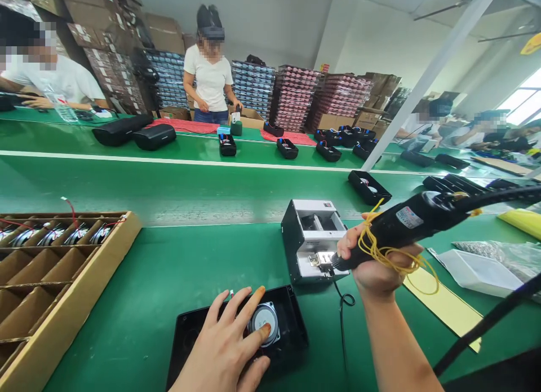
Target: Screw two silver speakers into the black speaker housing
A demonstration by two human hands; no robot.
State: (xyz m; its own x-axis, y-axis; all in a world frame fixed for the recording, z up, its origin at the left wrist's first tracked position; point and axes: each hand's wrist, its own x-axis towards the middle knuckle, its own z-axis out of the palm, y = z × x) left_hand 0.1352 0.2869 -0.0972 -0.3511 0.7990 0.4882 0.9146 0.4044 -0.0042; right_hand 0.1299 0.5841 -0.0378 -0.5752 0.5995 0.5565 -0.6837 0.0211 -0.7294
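My left hand [230, 338] lies with fingers spread over a black speaker housing [296, 318] on the green bench. Two of its fingertips touch a round speaker driver [265, 320] seated inside the housing; part of the housing is hidden under the hand. My right hand [376, 268] is wrapped around a black electric screwdriver [391, 225] with yellow string tangled about it. The screwdriver's nose points down-left at the metal outlet of a grey and black screw feeder [302, 242]. Its very tip is too small to make out.
At left stands a cardboard divider box [105, 282] with several speaker drivers. A white tray [482, 271], a yellow strip [443, 307] and a bag of screws [499, 254] lie at right. Across the conveyor [190, 189], co-workers stand or sit among black housings [369, 186].
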